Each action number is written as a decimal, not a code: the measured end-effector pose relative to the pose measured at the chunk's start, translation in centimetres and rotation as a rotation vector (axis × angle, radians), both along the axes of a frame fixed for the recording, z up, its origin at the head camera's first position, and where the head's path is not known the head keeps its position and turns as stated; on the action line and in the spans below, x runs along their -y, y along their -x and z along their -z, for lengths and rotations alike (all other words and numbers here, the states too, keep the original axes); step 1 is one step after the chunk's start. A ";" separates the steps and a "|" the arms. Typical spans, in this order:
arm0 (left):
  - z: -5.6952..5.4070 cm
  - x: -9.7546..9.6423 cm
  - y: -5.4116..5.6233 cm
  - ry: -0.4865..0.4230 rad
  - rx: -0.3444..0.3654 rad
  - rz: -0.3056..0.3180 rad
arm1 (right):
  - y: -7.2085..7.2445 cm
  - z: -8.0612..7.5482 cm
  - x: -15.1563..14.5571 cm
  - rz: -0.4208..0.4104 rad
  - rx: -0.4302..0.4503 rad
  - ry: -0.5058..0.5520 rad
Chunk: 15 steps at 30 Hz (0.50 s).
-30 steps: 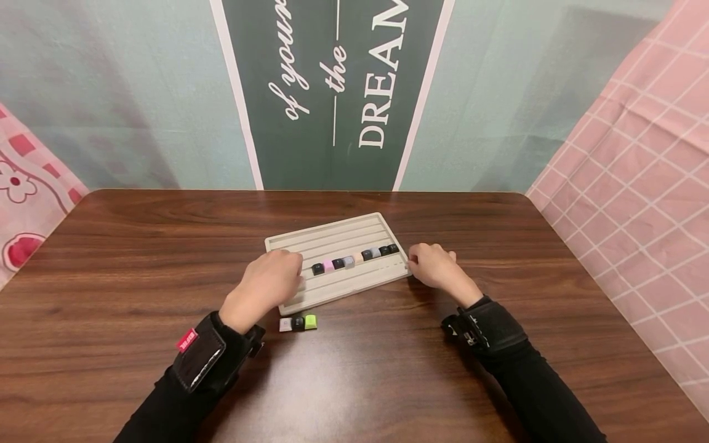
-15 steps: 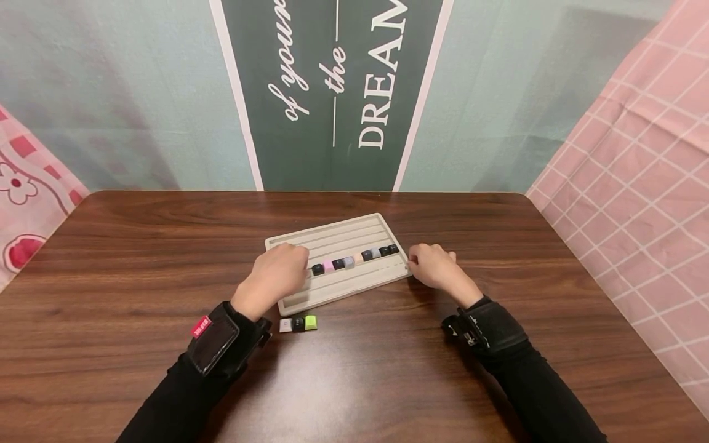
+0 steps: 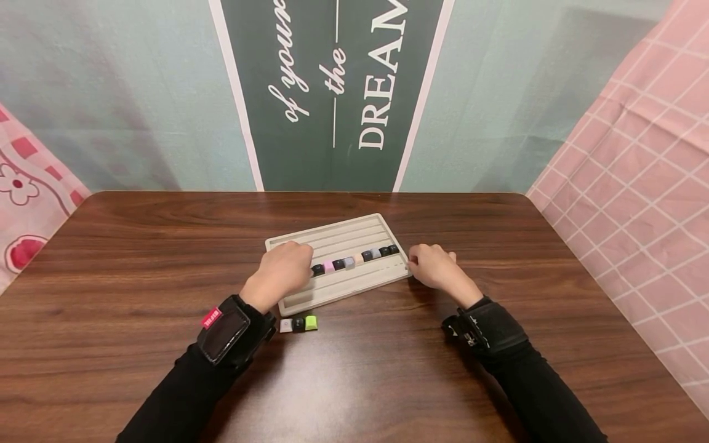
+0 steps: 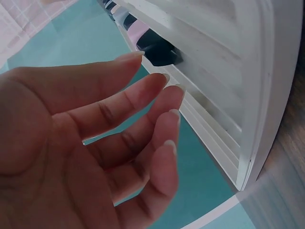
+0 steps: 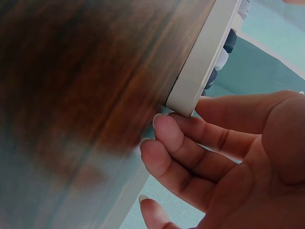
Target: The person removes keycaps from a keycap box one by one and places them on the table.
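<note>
A cream tray [image 3: 343, 288] with long parallel ridges lies slantwise on the table. One of its channels holds a row of keycaps [image 3: 349, 263], black, pink, grey and peach. My left hand [image 3: 281, 271] hovers over the tray's left part, beside the black keycap [image 4: 157, 47] at the row's left end. In the left wrist view its fingers are loosely bent, with nothing between thumb and forefinger; whether the tips touch that keycap I cannot tell. At the tray's near right corner my right hand [image 5: 228, 143] pinches the rim between thumb and forefinger.
Three loose keycaps stand side by side on the wooden table [image 3: 388, 369] just before the tray: a white one [image 3: 285, 325], a black one [image 3: 298, 324] and a lime green one [image 3: 311, 322]. Behind the table hangs a printed curtain [image 3: 332, 92].
My left hand has moved a little right and away from me, over the tray toward the row's left end. The right hand, tray and loose keycaps stay put.
</note>
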State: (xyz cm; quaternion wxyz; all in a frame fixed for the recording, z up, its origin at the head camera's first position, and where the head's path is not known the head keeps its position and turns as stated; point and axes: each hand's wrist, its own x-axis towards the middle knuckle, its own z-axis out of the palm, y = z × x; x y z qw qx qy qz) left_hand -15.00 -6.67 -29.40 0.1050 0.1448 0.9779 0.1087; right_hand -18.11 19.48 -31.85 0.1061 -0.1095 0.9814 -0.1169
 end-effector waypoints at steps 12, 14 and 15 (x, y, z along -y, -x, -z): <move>0.7 -0.2 0.7 0.004 0.013 0.023 | 0.1 0.2 0.1 0.007 -0.003 -0.015; 0.8 -0.2 0.8 0.007 0.011 0.020 | 0.1 0.2 0.1 0.010 0.000 -0.018; 0.8 -0.2 0.8 0.009 0.012 0.016 | 0.1 0.2 0.1 0.012 0.000 -0.019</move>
